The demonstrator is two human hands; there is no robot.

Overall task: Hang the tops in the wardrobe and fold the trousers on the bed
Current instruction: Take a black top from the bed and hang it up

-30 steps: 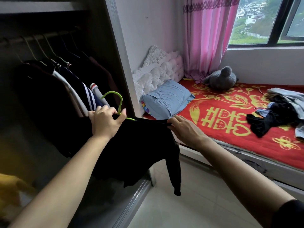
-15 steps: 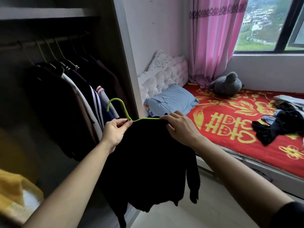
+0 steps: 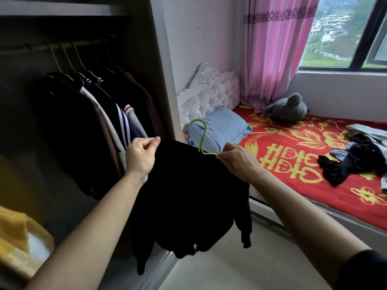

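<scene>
A black long-sleeved top (image 3: 188, 197) hangs on a green hanger (image 3: 202, 139) in front of the open wardrobe (image 3: 163, 65). My left hand (image 3: 141, 156) pinches the top's left shoulder. My right hand (image 3: 237, 162) grips its right shoulder at the hanger's arm. The hanger's hook points up between my hands, apart from the wardrobe rail (image 3: 62, 46). Several dark and striped tops (image 3: 94, 126) hang on that rail. A heap of dark and grey clothes (image 3: 356, 158) lies on the red bed cover (image 3: 293, 164) at the right.
A blue pillow (image 3: 222, 128) and a grey plush toy (image 3: 288, 108) lie at the bed's head, under a pink curtain (image 3: 272, 49) and a window. Yellow fabric (image 3: 18, 239) sits low in the wardrobe. Pale floor tiles (image 3: 240, 264) lie between wardrobe and bed.
Both hands moved apart to the top's shoulders, spreading it on the hanger. My left hand let go of the hanger neck. The hook now stands between my hands.
</scene>
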